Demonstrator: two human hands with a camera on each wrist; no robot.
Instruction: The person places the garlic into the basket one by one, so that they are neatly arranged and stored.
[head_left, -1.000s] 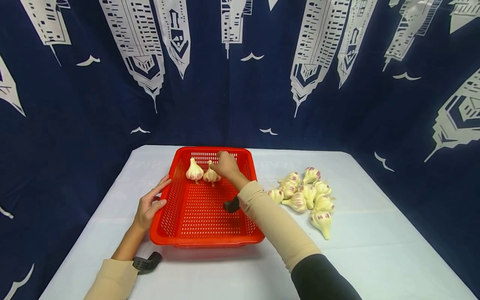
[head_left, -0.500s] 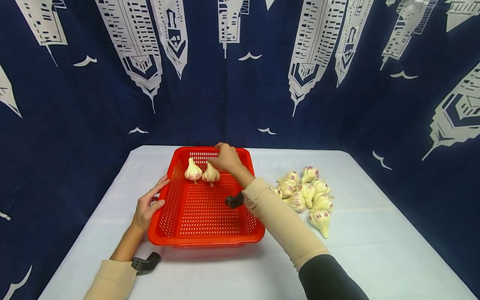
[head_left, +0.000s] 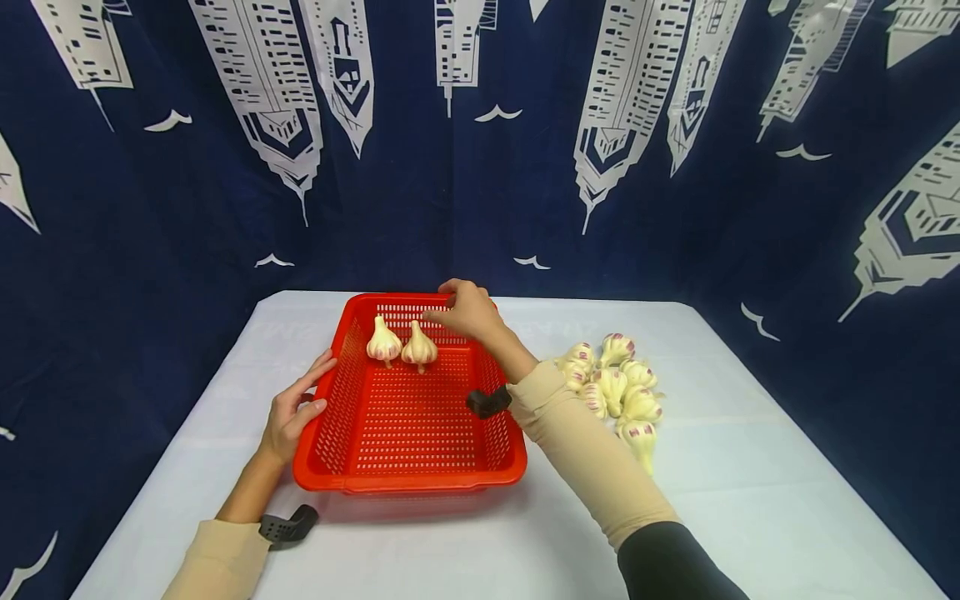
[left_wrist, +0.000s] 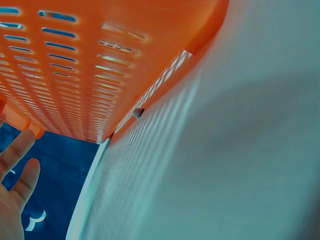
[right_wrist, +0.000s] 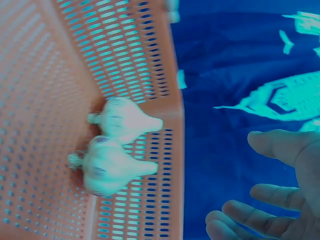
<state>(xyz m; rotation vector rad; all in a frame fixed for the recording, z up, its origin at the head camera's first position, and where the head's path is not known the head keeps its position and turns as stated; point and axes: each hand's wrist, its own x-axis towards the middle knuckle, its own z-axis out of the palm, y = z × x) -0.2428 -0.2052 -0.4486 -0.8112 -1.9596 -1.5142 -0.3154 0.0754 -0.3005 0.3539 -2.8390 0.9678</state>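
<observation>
A red perforated plastic basket [head_left: 416, 417] stands on the table. Side by side near its far wall sit two garlic bulbs, the left bulb [head_left: 384, 344] paler than the right bulb [head_left: 418, 350]; both have their stems up. My left hand [head_left: 287, 421] rests against the basket's left rim, fingers extended; in the left wrist view a fingertip touches the rim. Above the far right part of the basket is my right hand [head_left: 472, 312], fingers spread and holding nothing. In the right wrist view that hand [right_wrist: 287, 195] is apart from both bulbs.
To the basket's right lies a pile of several garlic bulbs [head_left: 613, 387], partly hidden by the right sleeve. The table has a white cover [head_left: 750, 467]. Behind it hangs a dark blue cloth [head_left: 450, 208] with white building prints.
My right hand has let go of the right garlic bulb, then risen and shifted right with its fingers spreading. My left hand keeps its place on the basket.
</observation>
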